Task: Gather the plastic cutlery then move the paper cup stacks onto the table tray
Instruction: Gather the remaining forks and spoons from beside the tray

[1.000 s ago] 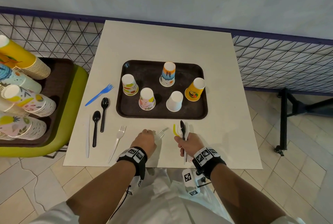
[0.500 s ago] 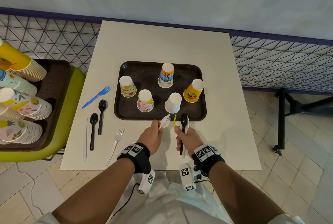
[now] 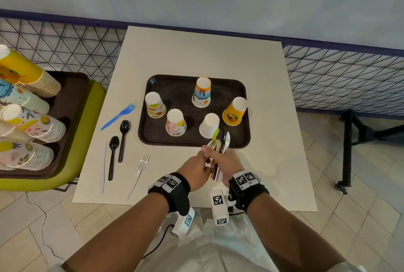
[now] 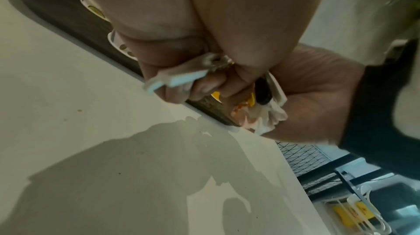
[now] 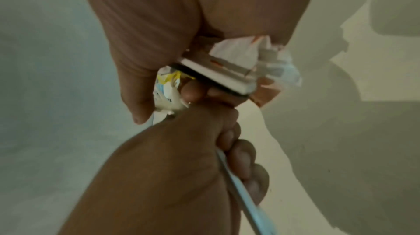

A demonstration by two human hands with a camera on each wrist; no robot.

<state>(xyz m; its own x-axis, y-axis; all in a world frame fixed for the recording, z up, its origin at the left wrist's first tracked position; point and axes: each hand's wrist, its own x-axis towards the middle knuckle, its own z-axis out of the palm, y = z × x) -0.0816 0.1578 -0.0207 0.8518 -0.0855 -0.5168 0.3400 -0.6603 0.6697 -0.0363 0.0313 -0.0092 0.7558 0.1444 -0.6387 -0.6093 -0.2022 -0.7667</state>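
Observation:
Just in front of the brown table tray (image 3: 177, 88), my right hand (image 3: 226, 160) grips a bundle of plastic cutlery (image 3: 220, 140) with yellow, black and white pieces. My left hand (image 3: 197, 167) holds a white fork (image 4: 177, 79) and presses it against that bundle, so both hands touch. In the right wrist view the bundle (image 5: 227, 73) sits in my curled right fingers, with the left hand (image 5: 181, 149) below it. On the table's left lie a blue fork (image 3: 119, 116), two black spoons (image 3: 124, 138), a white knife (image 3: 102, 166) and another white fork (image 3: 140, 173). Paper cup stacks (image 3: 28, 123) lie on a side tray (image 3: 72, 88).
Several single cups stand upside down on the table tray, such as a white cup (image 3: 209, 125) right behind my hands. The side tray rests on a green chair (image 3: 87, 123) left of the white table (image 3: 196, 53). A black wire fence (image 3: 338, 74) runs behind.
My left hand lifted a white fork off the table and carried it right to the bundle. Both hands rose toward the tray's near edge and now meet.

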